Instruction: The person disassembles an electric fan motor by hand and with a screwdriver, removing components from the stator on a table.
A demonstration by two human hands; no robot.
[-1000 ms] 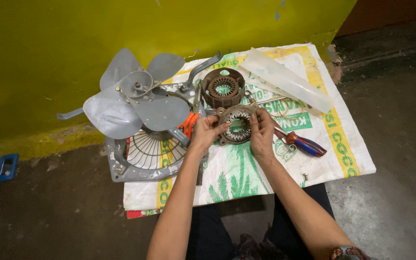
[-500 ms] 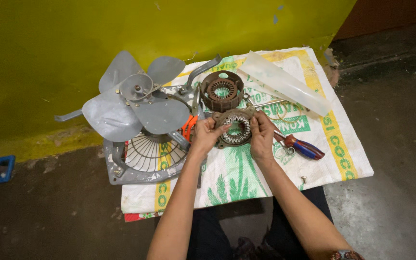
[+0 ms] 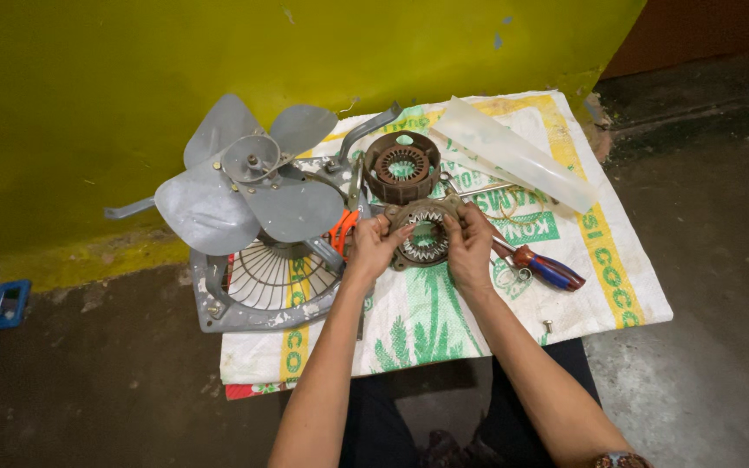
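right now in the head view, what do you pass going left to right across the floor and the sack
blue object on the floor → grey fan blades → left hand → ring-shaped motor part held by both hands → right hand → screwdriver with red and blue handle → right edge of the woven sack

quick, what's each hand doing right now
Left hand: closed on the left edge of the round toothed motor ring.
Right hand: closed on the ring's right edge.

rusty toothed motor ring [image 3: 424, 236], held flat, over sack
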